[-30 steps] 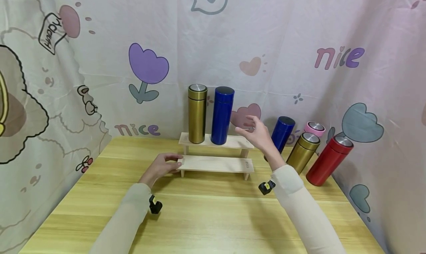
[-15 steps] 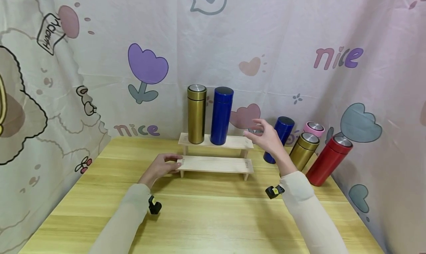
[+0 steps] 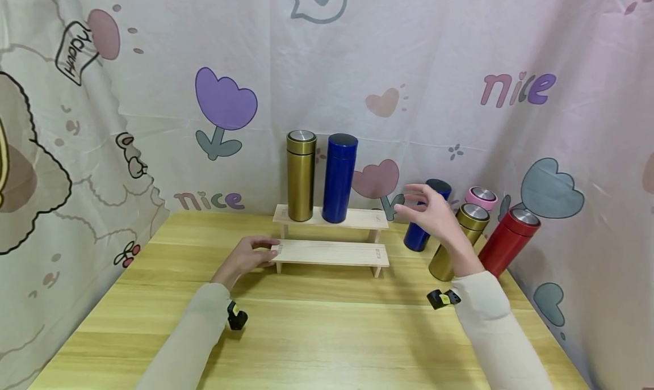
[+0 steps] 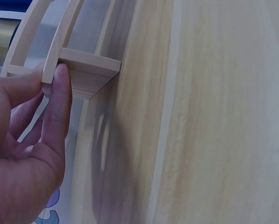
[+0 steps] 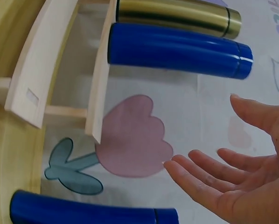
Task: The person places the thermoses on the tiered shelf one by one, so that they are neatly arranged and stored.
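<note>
My left hand (image 3: 248, 259) pinches the left end of the lower step of a pale wooden two-step stand (image 3: 327, 252); in the left wrist view thumb and fingers (image 4: 60, 98) sit on both faces of the board. A gold thermos flask (image 3: 301, 177) and a blue thermos flask (image 3: 339, 180) stand upright on the upper step. My right hand (image 3: 431, 213) is in the air right of the stand, fingers spread and holding nothing. It overlaps a second blue flask (image 3: 416, 238) and a second gold flask (image 3: 441, 263) standing on the table.
A red flask (image 3: 511, 242) and a pink-lidded flask (image 3: 482, 196) stand at the right of the wooden table (image 3: 306, 339), the pink one mostly hidden behind the gold. A printed curtain (image 3: 434, 49) hangs close behind and along both sides.
My right hand has moved rightward from beside the blue flask on the stand to in front of the flasks on the right. The left hand has stayed on the lower step.
</note>
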A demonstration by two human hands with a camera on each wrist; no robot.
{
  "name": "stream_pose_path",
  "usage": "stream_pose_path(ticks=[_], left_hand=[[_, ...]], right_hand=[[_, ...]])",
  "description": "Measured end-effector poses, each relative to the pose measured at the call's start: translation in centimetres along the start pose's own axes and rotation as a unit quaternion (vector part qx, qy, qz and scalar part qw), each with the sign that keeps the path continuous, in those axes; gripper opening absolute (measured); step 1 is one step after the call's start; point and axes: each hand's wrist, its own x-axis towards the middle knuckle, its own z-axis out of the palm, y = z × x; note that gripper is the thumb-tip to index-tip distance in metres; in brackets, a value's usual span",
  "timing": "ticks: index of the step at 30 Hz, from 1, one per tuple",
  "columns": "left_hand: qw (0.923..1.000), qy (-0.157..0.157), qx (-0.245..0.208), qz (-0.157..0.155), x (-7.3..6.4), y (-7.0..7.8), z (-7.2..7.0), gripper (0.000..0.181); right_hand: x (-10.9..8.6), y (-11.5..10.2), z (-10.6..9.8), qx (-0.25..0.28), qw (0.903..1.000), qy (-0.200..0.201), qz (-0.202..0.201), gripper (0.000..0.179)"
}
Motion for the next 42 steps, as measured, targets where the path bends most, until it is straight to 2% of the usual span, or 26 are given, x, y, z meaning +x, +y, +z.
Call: stream_pose_path(ticks=[13,22,42], left_hand=[[0.9995,0.009,0.026,-0.014,0.0,0.2,-0.1,0.041],[0.9995,0.009,0.023,-0.017,-0.1,0.3,-0.1,0.041],[0.9996,0.003,0.022,-0.017,0.0,0.1,-0.2,0.040]], right_hand=[[-1.8,0.1,-3.5,-0.001,0.9996,0.018,0.023,0.078],[-2.7,0.9,-5.9,-0.066,0.9960,0.050,0.032,0.079],[-3.8,4.5,-9.0,-0.081,0.9884,0.076,0.103,0.086]])
